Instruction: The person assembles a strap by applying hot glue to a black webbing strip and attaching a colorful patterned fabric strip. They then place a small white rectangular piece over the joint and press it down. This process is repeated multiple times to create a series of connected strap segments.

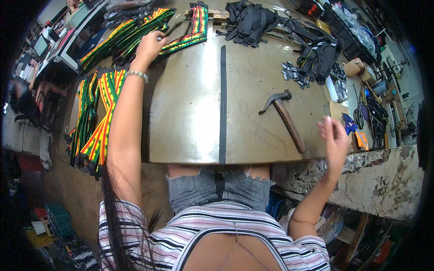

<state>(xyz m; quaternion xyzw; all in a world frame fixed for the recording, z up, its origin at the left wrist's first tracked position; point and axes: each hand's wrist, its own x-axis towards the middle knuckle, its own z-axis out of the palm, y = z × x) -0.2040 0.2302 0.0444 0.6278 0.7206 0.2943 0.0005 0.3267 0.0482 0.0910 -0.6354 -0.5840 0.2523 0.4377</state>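
My left hand [150,45] reaches far out to the back left of the metal worktable [190,104] and rests on a pile of striped green, yellow and red straps [135,31], fingers curled on one. A single black strap [223,99] lies straight down the table's middle. My right hand [333,135] hovers over the table's front right edge, fingers loosely together, holding nothing that I can see. A hammer [285,115] with a wooden handle lies just left of it.
More striped straps [97,122] hang over the table's left edge. Black straps [253,20] and small black buckles [294,72] sit at the back right. A roll of tape [353,67] and cluttered crates stand at the far right. A person sits at the far left.
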